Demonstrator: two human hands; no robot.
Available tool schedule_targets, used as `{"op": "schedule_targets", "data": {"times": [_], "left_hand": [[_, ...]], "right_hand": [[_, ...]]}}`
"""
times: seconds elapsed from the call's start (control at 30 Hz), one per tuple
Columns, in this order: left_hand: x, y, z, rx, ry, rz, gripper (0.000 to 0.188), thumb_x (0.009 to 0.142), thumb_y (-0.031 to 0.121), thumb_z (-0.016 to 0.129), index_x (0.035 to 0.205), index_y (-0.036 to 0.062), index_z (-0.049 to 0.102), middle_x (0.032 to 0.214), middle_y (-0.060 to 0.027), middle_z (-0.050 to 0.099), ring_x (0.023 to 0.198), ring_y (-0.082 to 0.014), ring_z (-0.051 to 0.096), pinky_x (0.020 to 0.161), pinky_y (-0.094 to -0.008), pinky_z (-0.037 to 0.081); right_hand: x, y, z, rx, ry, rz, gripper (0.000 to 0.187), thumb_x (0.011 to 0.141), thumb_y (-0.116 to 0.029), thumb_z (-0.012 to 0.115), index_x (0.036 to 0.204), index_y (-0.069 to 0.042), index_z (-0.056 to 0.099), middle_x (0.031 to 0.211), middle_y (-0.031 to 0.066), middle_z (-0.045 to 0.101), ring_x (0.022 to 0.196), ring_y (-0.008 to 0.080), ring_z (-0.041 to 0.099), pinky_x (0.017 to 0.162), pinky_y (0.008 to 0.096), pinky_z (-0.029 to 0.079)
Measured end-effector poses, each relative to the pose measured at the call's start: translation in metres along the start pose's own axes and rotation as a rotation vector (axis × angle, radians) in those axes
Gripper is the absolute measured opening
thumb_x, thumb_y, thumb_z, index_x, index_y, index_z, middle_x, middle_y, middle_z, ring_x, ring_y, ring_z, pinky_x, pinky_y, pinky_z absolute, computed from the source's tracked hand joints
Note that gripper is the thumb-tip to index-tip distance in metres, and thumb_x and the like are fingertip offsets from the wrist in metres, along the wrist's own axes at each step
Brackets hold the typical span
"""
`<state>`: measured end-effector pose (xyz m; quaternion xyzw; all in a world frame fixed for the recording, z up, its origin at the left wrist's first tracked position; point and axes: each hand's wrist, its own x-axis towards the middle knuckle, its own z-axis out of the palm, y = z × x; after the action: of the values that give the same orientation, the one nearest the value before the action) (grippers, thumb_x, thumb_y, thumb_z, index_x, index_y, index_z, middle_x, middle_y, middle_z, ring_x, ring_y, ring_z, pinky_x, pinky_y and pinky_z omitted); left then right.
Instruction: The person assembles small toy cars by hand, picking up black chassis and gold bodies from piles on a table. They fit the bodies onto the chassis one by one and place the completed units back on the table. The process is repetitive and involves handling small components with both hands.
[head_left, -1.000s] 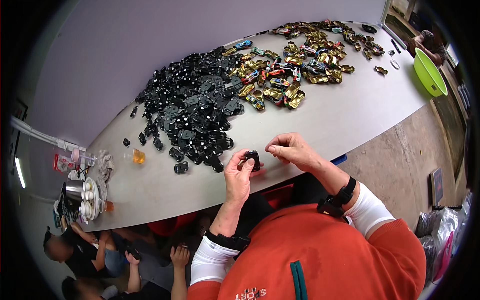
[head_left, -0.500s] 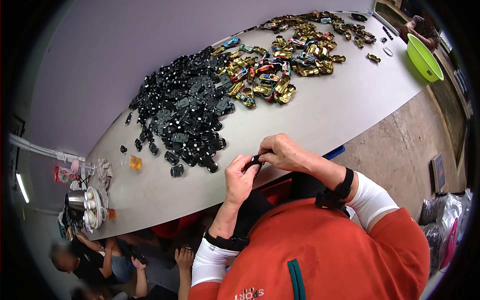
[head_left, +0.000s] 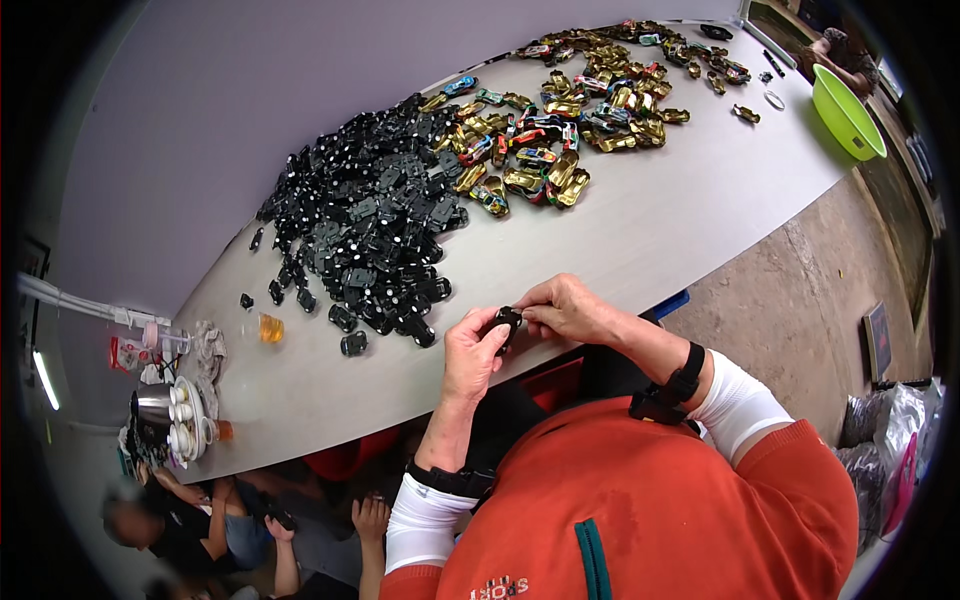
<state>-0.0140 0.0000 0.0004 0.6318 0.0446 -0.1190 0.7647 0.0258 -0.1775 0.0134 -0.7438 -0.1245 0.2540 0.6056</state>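
Note:
Just over the table's near edge I have a small black toy car chassis point(head_left: 506, 321) in my hands. My left hand point(head_left: 468, 362) is closed around it, thumb and fingers on its sides. The thumb and fingertips of my right hand point(head_left: 562, 306) are pinched together at the chassis's right end; any tiny part between them is too small to make out. Beyond my left hand lies a big heap of black toy car chassis point(head_left: 370, 210) with white dots on the wheels. A pile of shiny gold and multicoloured toy car body shells point(head_left: 550, 150) adjoins it on the right.
A lime green basin point(head_left: 845, 115) stands at the table's far right end. An amber drink in a cup point(head_left: 270, 327) and a tray with white cups point(head_left: 182, 425) are on the left. Other people sit at lower left and far right. A grey cloth point(head_left: 207, 355) lies near the tray.
My hands have turned the chassis, so more of its dark face shows. My right hand has shifted slightly down, its fingertips now at the chassis's end. The piles look the same.

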Motion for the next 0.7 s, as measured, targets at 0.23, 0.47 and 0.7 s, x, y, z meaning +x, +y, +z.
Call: {"op": "schedule_targets", "data": {"times": [0.23, 0.47, 0.7], "left_hand": [[0.0, -0.009, 0.001, 0.035, 0.01, 0.058, 0.02, 0.082, 0.0, 0.058, 0.102, -0.0016, 0.06, 0.083, 0.0002, 0.054, 0.058, -0.006, 0.053, 0.036, -0.0144, 0.033], [-0.008, 0.007, -0.002, -0.046, -0.078, -0.074, 0.019, 0.083, 0.001, 0.056, 0.102, -0.002, 0.059, 0.079, -0.0017, 0.058, 0.055, -0.0051, 0.052, 0.037, -0.0139, 0.034], [-0.06, -0.012, -0.018, 0.704, -0.635, -0.372, 0.018, 0.081, 0.01, 0.057, 0.094, -0.0003, 0.063, 0.065, -0.0061, 0.058, 0.048, -0.0098, 0.053, 0.041, -0.0229, 0.041]], "right_hand": [[0.006, 0.019, 0.008, -0.365, 0.136, -0.281, 0.017, 0.083, -0.005, 0.054, 0.095, 0.0, 0.064, 0.062, 0.0067, 0.059, 0.055, 0.0105, 0.054, 0.051, 0.0258, 0.045], [0.006, 0.012, -0.005, 0.04, -0.017, -0.102, 0.015, 0.087, -0.01, 0.051, 0.089, 0.0, 0.062, 0.067, 0.0046, 0.06, 0.057, 0.0106, 0.056, 0.052, 0.0252, 0.046], [0.001, 0.013, -0.018, 0.368, 0.142, -0.043, 0.014, 0.093, -0.012, 0.039, 0.095, -0.003, 0.049, 0.078, 0.0047, 0.058, 0.06, 0.0104, 0.056, 0.057, 0.0226, 0.048]]}}
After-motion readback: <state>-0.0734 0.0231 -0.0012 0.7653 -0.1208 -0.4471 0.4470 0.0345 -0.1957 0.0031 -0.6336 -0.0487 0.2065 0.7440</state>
